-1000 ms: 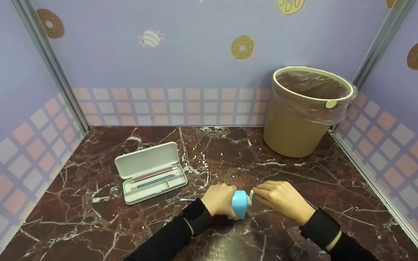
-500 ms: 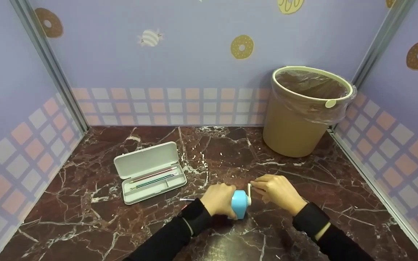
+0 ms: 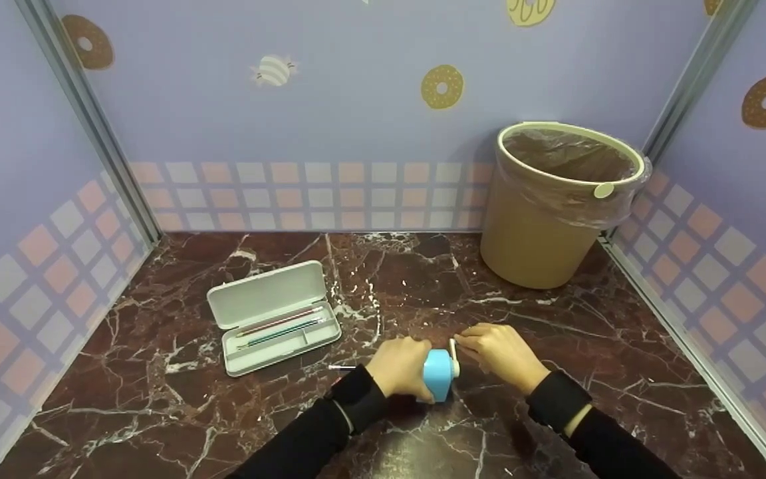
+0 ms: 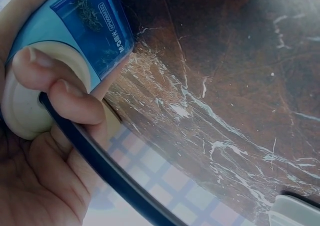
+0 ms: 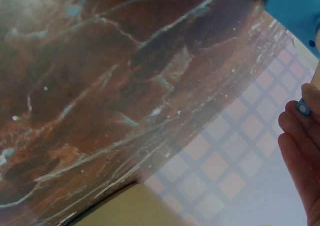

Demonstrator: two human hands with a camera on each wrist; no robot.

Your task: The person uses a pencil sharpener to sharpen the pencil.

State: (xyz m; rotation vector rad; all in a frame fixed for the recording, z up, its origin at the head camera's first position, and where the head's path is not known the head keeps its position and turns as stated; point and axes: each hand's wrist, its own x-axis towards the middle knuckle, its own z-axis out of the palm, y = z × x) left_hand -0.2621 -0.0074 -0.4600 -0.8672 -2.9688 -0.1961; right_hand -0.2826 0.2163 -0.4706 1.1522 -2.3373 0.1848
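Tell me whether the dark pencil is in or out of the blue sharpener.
In: the left wrist view shows the dark pencil running into the pale face of the blue sharpener; depth hidden.

High forward-down head view; close wrist views, blue sharpener (image 3: 437, 376) in both.

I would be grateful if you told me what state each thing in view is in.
Blue boxy pencil sharpener: gripped by the left hand; shavings show through its translucent window.
Thin cream crank: attached to the sharpener, its end pinched by the right hand.
Slender dark pencil: one end in the sharpener's round cream face.
Pale rectangular pencil case: open, pencils inside.
Tan round bin: open-topped, lined with a clear bag.
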